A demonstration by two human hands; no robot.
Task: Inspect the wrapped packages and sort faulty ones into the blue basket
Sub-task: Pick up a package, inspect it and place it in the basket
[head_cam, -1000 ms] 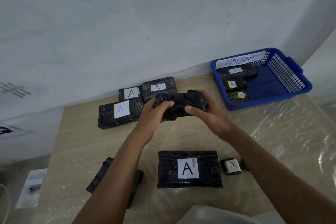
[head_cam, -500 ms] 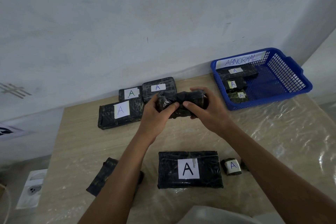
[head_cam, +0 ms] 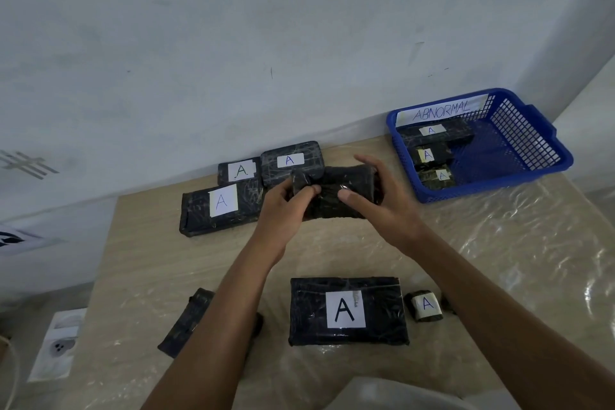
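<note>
Now the black wrapped pkg (head_cam: 336, 193) sits lower than half a sec ago, held above the table (head_cam: 332, 253) mid-back, w/ no label showing. Left hand (head_cam: 283, 206) pinches its bunched left end; right hand (head_cam: 382, 200) cups the right end, fingers spread over the top. Likely still inspecting; blue basket (head_cam: 519, 176), tagged ABNORMAL, holds three pkgs to the right.

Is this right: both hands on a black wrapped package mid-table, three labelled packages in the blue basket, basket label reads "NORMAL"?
Not quite. The head view shows the label on the blue basket reads "ABNORMAL", not "NORMAL". The rest stands: the left hand and right hand both hold the black wrapped package mid-table, and three labelled packages lie in the basket.
</note>
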